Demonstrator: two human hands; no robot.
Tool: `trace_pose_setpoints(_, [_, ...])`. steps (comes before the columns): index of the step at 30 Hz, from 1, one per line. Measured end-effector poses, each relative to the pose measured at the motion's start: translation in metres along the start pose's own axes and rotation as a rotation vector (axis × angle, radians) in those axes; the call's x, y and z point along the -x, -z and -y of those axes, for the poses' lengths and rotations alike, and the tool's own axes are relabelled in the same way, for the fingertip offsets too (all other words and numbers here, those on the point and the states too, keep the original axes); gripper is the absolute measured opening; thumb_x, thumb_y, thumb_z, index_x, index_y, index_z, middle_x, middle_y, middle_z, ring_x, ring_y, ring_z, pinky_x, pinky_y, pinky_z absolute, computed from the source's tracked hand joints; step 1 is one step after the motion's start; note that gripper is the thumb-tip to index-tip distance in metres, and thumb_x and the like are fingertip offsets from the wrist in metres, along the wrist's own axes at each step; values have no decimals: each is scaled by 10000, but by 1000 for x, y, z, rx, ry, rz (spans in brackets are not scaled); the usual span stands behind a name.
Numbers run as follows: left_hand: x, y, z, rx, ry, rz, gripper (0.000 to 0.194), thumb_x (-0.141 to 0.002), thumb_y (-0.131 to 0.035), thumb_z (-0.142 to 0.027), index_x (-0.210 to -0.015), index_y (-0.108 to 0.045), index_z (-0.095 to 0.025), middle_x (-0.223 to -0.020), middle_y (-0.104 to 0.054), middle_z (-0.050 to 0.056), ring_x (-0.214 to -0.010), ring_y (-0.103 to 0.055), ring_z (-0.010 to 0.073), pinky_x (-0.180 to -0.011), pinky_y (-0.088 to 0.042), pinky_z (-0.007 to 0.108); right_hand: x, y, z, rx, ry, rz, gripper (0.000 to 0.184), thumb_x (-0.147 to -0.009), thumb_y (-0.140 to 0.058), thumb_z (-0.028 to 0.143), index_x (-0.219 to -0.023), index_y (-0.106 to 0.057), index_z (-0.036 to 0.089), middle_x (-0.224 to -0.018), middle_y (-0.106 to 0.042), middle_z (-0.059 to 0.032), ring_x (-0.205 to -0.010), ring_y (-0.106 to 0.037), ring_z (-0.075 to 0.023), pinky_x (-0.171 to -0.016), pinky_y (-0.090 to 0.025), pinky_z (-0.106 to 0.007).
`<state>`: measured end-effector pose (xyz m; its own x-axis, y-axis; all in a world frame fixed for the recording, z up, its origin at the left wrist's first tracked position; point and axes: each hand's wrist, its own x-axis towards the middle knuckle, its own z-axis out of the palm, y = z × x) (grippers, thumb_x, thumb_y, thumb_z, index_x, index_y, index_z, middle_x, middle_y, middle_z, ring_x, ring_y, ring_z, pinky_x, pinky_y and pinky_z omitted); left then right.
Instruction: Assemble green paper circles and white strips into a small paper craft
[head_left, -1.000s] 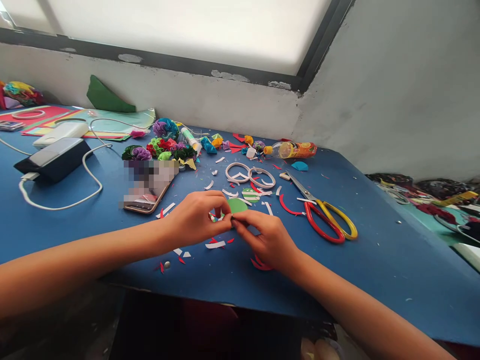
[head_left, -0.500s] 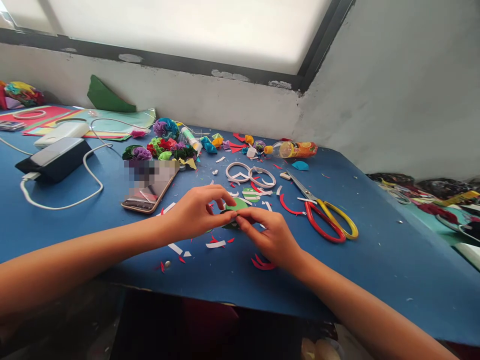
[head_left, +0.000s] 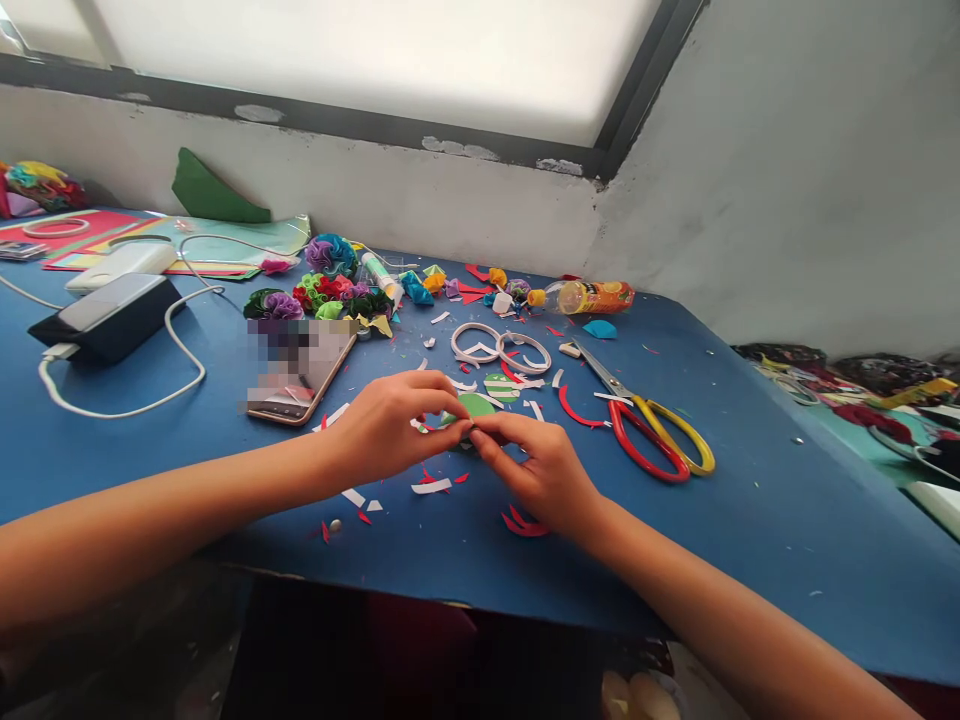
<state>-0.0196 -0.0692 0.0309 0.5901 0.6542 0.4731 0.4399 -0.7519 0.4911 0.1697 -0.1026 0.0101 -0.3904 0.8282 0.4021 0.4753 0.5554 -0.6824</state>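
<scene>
A green paper disc [head_left: 475, 406] lies low over the blue table [head_left: 750, 520], pinched from both sides. My left hand [head_left: 390, 425] grips its left edge with thumb and fingers closed. My right hand [head_left: 541, 472] pinches its near right edge. A small white strip shows at the fingertips where the hands meet. Red and white paper scraps [head_left: 431, 487] lie under and around both hands. A second green disc with white stripes [head_left: 500, 387] rests just beyond.
Red-and-yellow scissors [head_left: 652, 435] lie to the right. A phone [head_left: 300, 370] sits left of my hands, a power bank with white cable [head_left: 105, 315] further left. White paper rings [head_left: 499, 347], paper flowers [head_left: 330, 285], a glue tube [head_left: 381, 275] and an orange bottle [head_left: 589, 297] lie near the wall.
Both hands have stayed over the same spot. The fingers have shifted slightly on the green disc, which now sits a little flatter between them.
</scene>
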Motion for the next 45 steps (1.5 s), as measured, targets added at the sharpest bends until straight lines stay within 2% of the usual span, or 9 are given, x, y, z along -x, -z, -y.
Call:
trace_pose_setpoints(18, [0, 0, -4, 69, -51, 33, 137, -771, -562, -216, -763, -674, -137, -747, -621, 18, -584, -523, 15, -537, -441, 94, 3, 0, -6, -5, 44, 79, 186, -859, -459, 250, -964, -602, 196, -873, -638, 8, -772, -574, -55, -709, -437, -159])
trace_pose_setpoints(25, [-2, 3, -5, 173, 48, 50, 113, -750, -574, -184, -732, -674, -134, -744, -619, 18, -612, -530, 16, -526, -437, 76, 1, 2, -3, -46, 49, 61, 173, -854, -459, 243, -922, -604, 176, -844, -640, -6, -754, -577, -63, -697, -449, -166])
trace_pose_setpoints(30, [-2, 3, -6, 207, 34, 62, 124, -746, -580, -209, -740, -681, -138, -756, -628, 35, -623, -547, 39, -537, -467, 111, 1, 2, -2, -24, 40, 66, 190, -856, -457, 257, -936, -610, 177, -853, -646, -7, -762, -586, -67, -695, -449, -169])
trace_pose_setpoints(35, [0, 3, -7, 148, 13, 65, 130, -749, -563, -192, -744, -677, -130, -748, -624, 37, -609, -538, 39, -527, -468, 110, 3, 0, -4, -4, 44, 76, 202, -860, -448, 270, -943, -608, 179, -858, -644, -18, -754, -580, -79, -695, -443, -185])
trace_pose_setpoints(41, [3, 0, -8, -99, -62, 42, 151, -779, -534, -238, -757, -650, -145, -777, -622, 17, -633, -533, 40, -614, -462, 143, 2, -2, -2, 20, 14, 85, 190, -855, -454, 267, -924, -606, 176, -830, -638, -5, -739, -570, -69, -684, -428, -180])
trace_pose_setpoints(45, [2, 1, -9, -116, -36, 33, 134, -775, -525, -217, -727, -615, -130, -760, -601, 9, -640, -518, 37, -606, -451, 132, 0, -1, 0, -6, -8, 67, 185, -849, -466, 262, -928, -612, 180, -842, -644, 0, -742, -573, -66, -684, -430, -174])
